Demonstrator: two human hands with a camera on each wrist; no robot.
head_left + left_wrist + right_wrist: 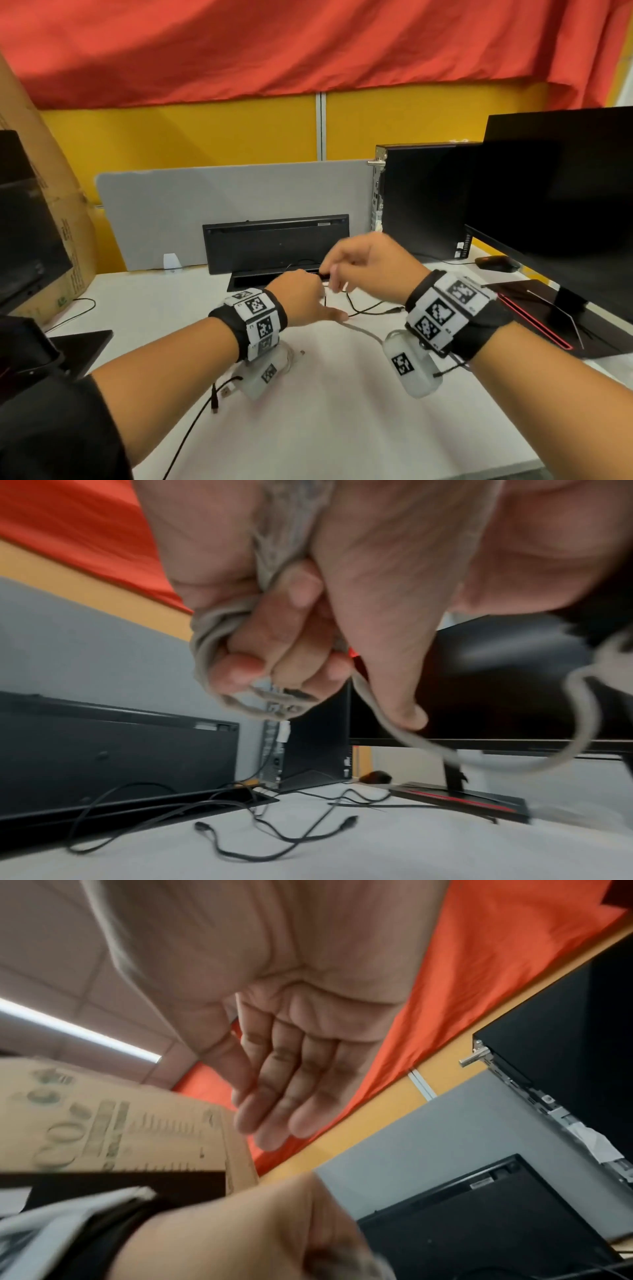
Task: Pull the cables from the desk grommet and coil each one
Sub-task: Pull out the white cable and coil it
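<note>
My left hand [305, 298] hovers just in front of the desk grommet [246, 279], a black rectangular slot in the white desk. In the left wrist view this hand [291, 647] is a fist round several loops of a grey cable [209, 642]. The cable's loose tail [363, 330] trails right across the desk. My right hand [356, 260] hangs just above and right of the left one. Its fingers [284, 1096] are straight and hold nothing. Thin black cables [274, 831] lie loose on the desk by the grommet [240, 796].
A black keyboard [274, 243] leans upright against the grey divider behind the grommet. A PC tower [421, 202], a monitor [561, 192] with its base [534, 308] and a mouse [496, 263] stand at the right. A cardboard box [44, 205] stands left. Another black cable [191, 431] lies front left.
</note>
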